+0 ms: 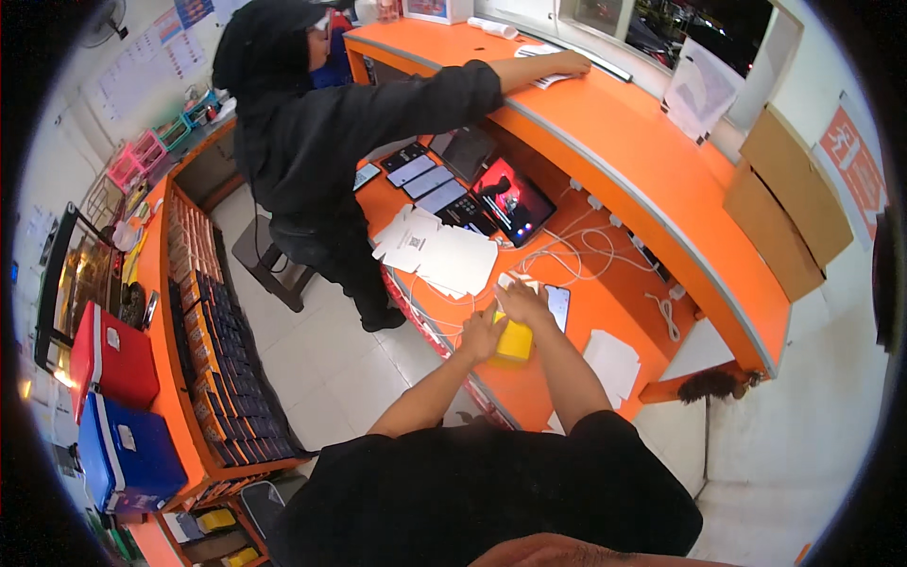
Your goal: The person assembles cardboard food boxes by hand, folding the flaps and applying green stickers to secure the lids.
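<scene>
Yellow box (514, 342), plain-faced, partly covered, at orange desk (518, 397).

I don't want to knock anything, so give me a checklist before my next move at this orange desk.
1. Left hand and right hand at yellow rectangular block: ok.
2. Flat white sheets apart from hands: ok.
3. Rectangular bright-screened phone well away from right hand: not ok, close beside it.
4. Coiled white cable apart from hands: ok.
5. Other person's hand clear: ok, over raised orange counter.
6. Block's underside: cannot tell.
</scene>
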Tool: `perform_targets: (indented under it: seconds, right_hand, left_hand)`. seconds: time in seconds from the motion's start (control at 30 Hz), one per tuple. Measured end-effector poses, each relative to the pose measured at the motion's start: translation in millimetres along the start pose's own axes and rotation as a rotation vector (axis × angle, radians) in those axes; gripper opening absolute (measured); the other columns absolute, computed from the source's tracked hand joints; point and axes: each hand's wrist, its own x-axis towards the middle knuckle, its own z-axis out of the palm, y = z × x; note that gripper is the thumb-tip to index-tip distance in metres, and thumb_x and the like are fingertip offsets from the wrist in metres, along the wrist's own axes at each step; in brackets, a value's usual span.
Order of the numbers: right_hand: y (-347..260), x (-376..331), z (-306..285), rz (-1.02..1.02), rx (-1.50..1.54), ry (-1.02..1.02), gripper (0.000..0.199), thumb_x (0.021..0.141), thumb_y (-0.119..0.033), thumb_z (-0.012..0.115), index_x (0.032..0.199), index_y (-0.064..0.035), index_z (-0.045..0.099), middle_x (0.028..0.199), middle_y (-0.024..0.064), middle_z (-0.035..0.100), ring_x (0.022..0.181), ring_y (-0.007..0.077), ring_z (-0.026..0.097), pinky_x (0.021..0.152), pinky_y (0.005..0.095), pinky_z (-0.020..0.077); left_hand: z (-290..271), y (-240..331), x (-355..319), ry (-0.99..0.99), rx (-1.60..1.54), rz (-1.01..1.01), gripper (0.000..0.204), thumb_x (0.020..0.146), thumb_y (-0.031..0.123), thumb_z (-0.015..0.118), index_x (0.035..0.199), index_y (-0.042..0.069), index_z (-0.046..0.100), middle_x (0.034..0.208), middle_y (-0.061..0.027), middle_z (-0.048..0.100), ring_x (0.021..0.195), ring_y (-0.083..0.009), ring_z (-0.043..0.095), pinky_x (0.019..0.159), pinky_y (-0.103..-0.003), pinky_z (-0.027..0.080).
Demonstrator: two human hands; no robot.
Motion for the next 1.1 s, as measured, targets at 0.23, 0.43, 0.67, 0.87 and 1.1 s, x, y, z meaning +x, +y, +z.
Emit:
perform_targets:
  seconds: [0.23,0.43,0.67,0.87,1.1]
  right_hand:
    - [34,-15,-32,-0.182,0.418,0.122,0.050,0.098,-0.046,0.053,0.110,0.0000,0.068,0.119,0.0174,0.065,0.115,0.0309,0.059,0.096,0.0392,0.0458]
    - [149,-156,56,0.301,0.347,1.006,0.043,0.082,-0.022,0.071,0.116,0.0038,0.062,0.116,0.0247,0.061,0.118,0.0395,0.053,0.101,0.0478,0.0421]
    - [160,-247,157,0.800,0.132,0.785,0.065,0.077,-0.025,0.079,0.124,0.0113,0.052,0.119,0.0276,0.057,0.116,0.0423,0.053,0.099,0.0492,0.0423]
    - [128,-261,124,0.880,0.330,0.900,0.049,0.072,-0.019,0.083,0.110,0.0019,0.060,0.112,0.0231,0.055,0.105,0.0409,0.056,0.094,0.0469,0.0465]
    - [166,-279,166,0.729,0.452,0.934,0.039,0.070,-0.001,0.080,0.106,-0.0071,0.068,0.104,0.0153,0.059,0.101,0.0351,0.060,0.090,0.0407,0.0497]
  left_hand:
    - [-11,5,11,-0.055,-0.017,-0.079,0.066,0.097,0.052,0.047,0.154,0.019,0.033,0.134,-0.0282,0.048,0.120,-0.0474,0.047,0.104,-0.054,0.038]
    - [7,-8,-1,0.059,-0.169,-0.069,0.069,0.096,0.047,0.055,0.154,0.019,0.032,0.122,-0.0245,0.053,0.113,-0.0409,0.048,0.103,-0.052,0.034]
    - [-11,17,-11,0.328,-0.126,0.205,0.065,0.086,0.018,0.068,0.144,0.006,0.041,0.126,-0.0234,0.051,0.118,-0.0411,0.045,0.104,-0.052,0.031]
    - [-32,46,-43,0.410,-0.177,0.250,0.060,0.084,0.007,0.065,0.140,0.000,0.042,0.131,-0.0224,0.049,0.123,-0.0386,0.043,0.107,-0.051,0.029]
    - [-39,40,-94,0.252,-0.334,0.252,0.054,0.090,0.002,0.059,0.141,0.002,0.041,0.131,-0.0125,0.053,0.118,-0.0218,0.052,0.091,-0.035,0.046]
